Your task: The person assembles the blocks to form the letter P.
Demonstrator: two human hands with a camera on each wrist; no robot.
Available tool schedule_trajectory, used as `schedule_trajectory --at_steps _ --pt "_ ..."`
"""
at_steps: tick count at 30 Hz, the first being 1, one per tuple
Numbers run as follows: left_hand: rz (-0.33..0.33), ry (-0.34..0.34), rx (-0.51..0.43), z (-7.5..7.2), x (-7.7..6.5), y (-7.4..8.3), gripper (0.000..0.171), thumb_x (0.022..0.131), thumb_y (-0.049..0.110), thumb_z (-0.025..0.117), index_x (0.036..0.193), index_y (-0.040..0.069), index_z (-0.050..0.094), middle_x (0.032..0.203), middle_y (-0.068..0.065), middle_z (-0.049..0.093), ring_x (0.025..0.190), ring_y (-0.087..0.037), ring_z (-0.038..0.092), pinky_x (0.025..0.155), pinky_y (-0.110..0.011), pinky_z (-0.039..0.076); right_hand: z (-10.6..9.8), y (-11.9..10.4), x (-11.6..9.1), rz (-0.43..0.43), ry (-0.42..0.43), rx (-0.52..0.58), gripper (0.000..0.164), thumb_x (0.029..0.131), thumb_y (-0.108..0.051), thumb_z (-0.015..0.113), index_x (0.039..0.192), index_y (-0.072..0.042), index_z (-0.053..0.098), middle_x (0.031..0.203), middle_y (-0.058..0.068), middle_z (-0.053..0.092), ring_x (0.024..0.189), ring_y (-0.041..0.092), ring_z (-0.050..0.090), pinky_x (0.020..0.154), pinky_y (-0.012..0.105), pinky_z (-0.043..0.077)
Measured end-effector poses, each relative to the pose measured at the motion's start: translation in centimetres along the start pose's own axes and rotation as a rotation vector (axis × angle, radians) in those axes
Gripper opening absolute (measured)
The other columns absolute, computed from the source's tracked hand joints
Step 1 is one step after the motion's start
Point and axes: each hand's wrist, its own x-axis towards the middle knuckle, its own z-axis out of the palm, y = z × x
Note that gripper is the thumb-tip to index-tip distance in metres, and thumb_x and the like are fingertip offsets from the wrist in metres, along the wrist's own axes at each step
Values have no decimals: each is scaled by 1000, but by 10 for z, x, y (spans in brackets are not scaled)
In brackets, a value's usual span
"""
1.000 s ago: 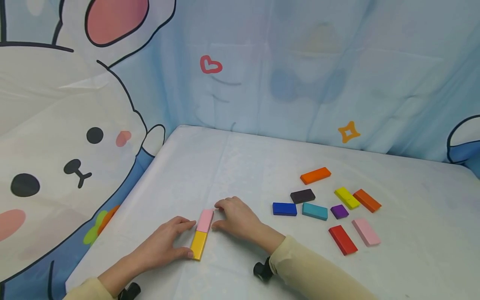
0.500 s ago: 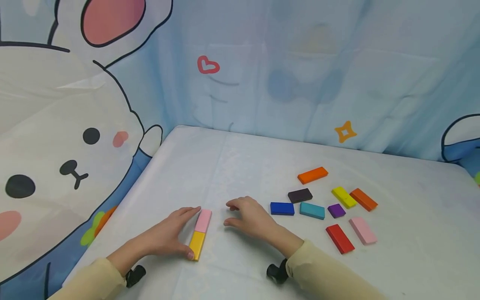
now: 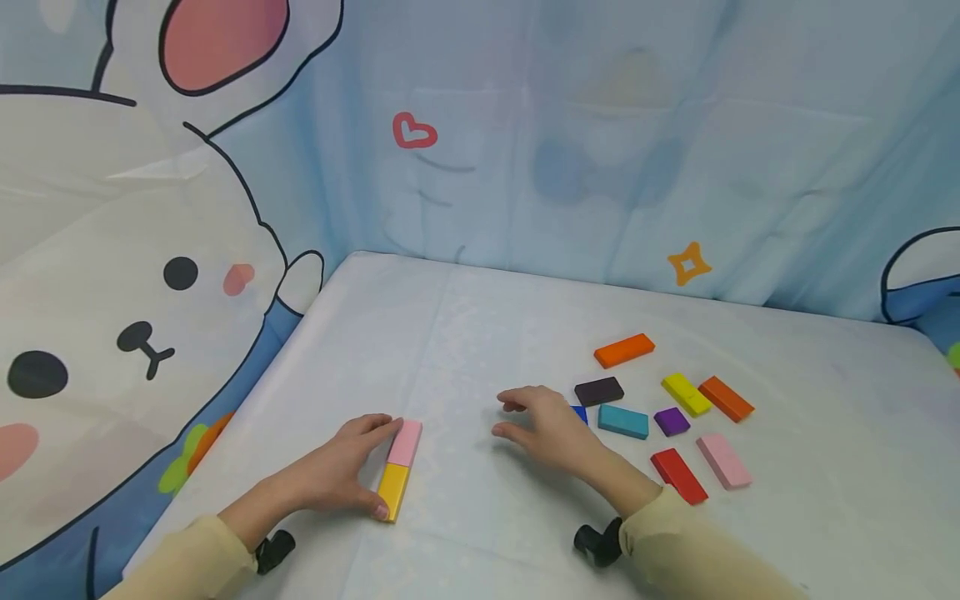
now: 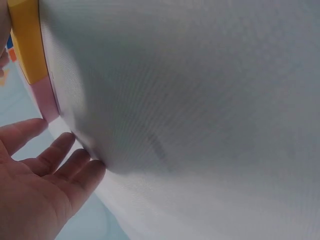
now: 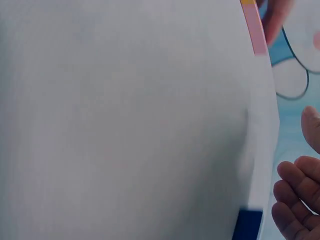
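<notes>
A pink block (image 3: 405, 442) and a yellow-orange block (image 3: 393, 492) lie end to end in a row on the white-covered table. My left hand (image 3: 327, 467) spans the row from its left side. Its thumb touches the near end of the yellow-orange block, and the index fingertip is right at the far end of the pink one, as the left wrist view also shows. Holding nothing, my right hand (image 3: 547, 432) is right of the row with loosely bent fingers. It partly hides a blue block (image 3: 581, 413) behind it.
On the right lie several loose blocks, among them black (image 3: 599, 392), teal (image 3: 623, 422), purple (image 3: 671, 421), yellow (image 3: 686, 394), red (image 3: 678, 475) and pink (image 3: 723, 461). Two orange blocks, one farther back (image 3: 624, 351), lie there too. A printed cloth (image 3: 487, 192) hangs behind the table.
My right hand has moved away from the pink block toward the right, now overlapping the blue block. The left index finger has shifted to the pink block's far end; the row looks unmoved.
</notes>
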Motion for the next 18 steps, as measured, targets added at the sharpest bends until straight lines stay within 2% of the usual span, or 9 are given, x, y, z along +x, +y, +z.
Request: schedule_trajectory --at_steps 11,14,18 --pt "-11 -9 -12 0 0 0 108 68 28 97 157 7 39 161 -19 35 146 -39 36 117 -60 39 -60 57 -5 119 182 -74 56 97 -29 72 139 4 57 127 26 69 115 43 66 98 56 56" --pt "-8 -8 -16 0 0 0 108 68 28 96 157 7 39 161 -19 35 146 -39 35 117 -60 39 -70 68 -5 167 209 -97 60 98 -31 70 142 6 54 131 28 66 116 45 64 97 56 56" --pt "-10 -8 -18 -1 0 0 108 69 28 96 157 8 39 161 -19 35 147 -40 35 118 -61 38 -80 79 -5 213 235 -121 64 98 -34 70 143 8 52 137 31 61 123 49 57 102 60 52"
